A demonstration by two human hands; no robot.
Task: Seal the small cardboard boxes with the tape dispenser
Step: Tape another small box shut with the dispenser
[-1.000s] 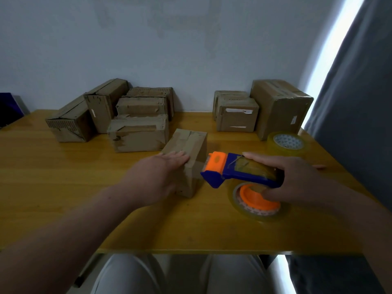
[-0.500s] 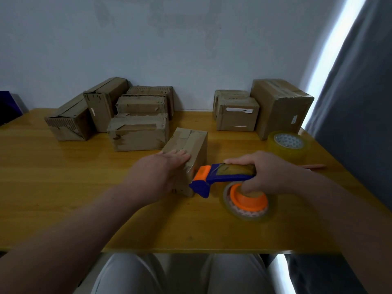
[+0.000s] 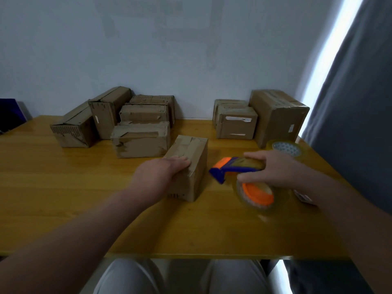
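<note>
A small cardboard box (image 3: 191, 153) stands in the middle of the wooden table (image 3: 63, 187), with tape strips across its top. My left hand (image 3: 159, 177) rests flat on its near top edge, fingers straight. To the right of the box, my right hand (image 3: 273, 168) grips a blue and orange tape dispenser (image 3: 233, 168) that carries a clear tape roll on an orange hub (image 3: 257, 194). The dispenser's blue nose points at the box with a small gap between them.
Several cardboard boxes (image 3: 140, 139) sit at the back left and three more (image 3: 235, 124) at the back right near the wall. A spare tape roll (image 3: 287, 148) lies at the right edge. A grey curtain (image 3: 350, 124) hangs on the right.
My right hand brought the dispenser's nose to the box's right side, then pulled it back to the right and tilted it. My left hand stayed on the box.
</note>
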